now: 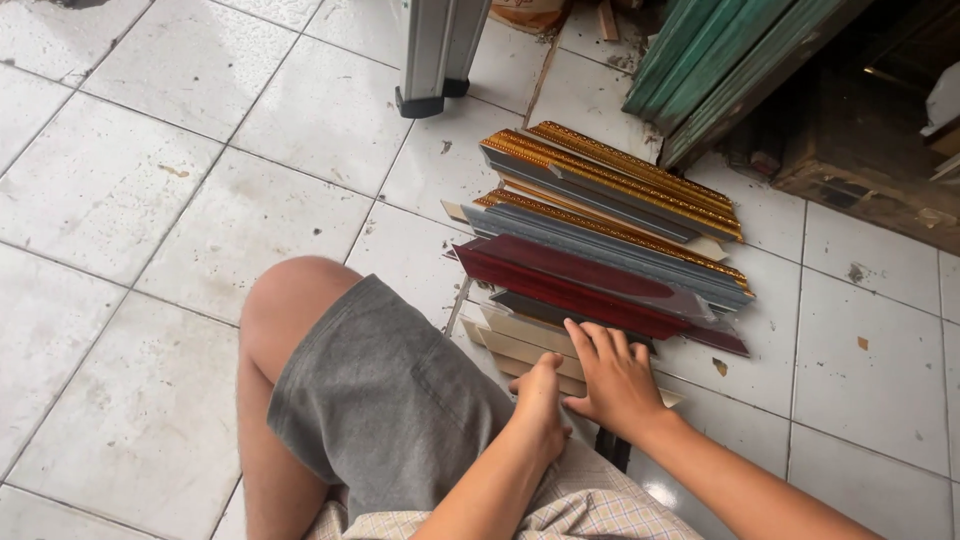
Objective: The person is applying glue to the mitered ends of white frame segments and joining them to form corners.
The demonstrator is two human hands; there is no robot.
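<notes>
A pile of cut picture-frame moulding pieces lies on the tiled floor. Gold-and-grey pieces [610,185] lie at the far side, dark red pieces [590,283] in the middle, and pale beige pieces [520,345] nearest me. My right hand [612,375] rests flat, fingers spread, on the beige pieces at the edge of the red ones. My left hand [538,400] is beside it, fingers curled down over the near beige pieces; whether it grips one is hidden. My bent knee in grey shorts [370,390] is to the left.
White floor tiles [180,190] spread to the left and right. Grey metal legs with black feet [432,60] stand at the top centre. Green boards [720,60] lean at the top right beside a dark wooden box [860,150].
</notes>
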